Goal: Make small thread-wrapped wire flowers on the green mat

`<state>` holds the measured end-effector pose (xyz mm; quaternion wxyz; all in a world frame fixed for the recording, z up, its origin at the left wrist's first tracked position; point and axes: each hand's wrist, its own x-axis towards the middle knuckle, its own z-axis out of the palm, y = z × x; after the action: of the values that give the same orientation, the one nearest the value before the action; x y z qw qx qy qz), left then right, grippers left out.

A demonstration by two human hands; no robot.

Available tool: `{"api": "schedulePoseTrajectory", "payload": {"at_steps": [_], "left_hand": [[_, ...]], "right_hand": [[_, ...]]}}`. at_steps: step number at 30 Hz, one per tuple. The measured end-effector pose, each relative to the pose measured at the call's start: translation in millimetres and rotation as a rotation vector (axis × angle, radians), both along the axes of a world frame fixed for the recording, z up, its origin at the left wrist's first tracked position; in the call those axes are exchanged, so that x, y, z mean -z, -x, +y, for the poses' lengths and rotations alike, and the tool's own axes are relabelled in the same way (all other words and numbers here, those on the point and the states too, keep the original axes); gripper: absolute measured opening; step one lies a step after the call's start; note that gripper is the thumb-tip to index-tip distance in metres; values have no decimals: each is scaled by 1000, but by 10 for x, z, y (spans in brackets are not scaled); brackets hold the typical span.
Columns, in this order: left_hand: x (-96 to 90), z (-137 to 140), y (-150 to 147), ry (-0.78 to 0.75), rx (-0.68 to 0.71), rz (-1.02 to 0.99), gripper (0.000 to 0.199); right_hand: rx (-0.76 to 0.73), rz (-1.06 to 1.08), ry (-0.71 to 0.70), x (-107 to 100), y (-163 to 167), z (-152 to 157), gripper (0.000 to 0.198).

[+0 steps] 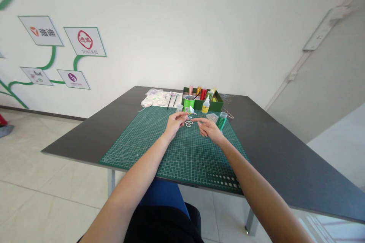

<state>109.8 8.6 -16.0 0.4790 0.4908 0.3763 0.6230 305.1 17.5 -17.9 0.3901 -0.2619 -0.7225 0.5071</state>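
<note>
My left hand (pixel 175 123) is closed in a pinch, thumb against fingertips, on a small pale flower-like piece (pixel 191 109) with whitish and bluish parts. My right hand (pixel 210 128) is just to the right, index finger stretched out to the piece's lower end and the other fingers loosely curled. Whether that fingertip touches it is too small to tell. Beneath the hands, white-handled scissors (pixel 188 123) lie on the green cutting mat (pixel 188 152). A spool of green thread (pixel 221 120) stands beside my right hand.
Behind the hands are a green can (pixel 189 103), a yellow glue bottle (pixel 205 105) and a small clear jar (pixel 179 108). A dark green box (pixel 217 104) holds several coloured spools. Thin dark tools (pixel 169 101) lie on white paper (pixel 159 100) at the back left, near the wall.
</note>
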Motion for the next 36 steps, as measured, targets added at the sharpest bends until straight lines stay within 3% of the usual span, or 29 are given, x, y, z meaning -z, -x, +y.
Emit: {"api": "schedulePoseTrajectory", "payload": {"at_steps": [19,36], "left_hand": [[15,35,0,29,7,-15,37],[54,69,27,-99,-80,300,23]], "right_hand": [[34,-64,-22,-44,-24,-24,49],[25,-236,-113,-29,-37,-17,45]]}}
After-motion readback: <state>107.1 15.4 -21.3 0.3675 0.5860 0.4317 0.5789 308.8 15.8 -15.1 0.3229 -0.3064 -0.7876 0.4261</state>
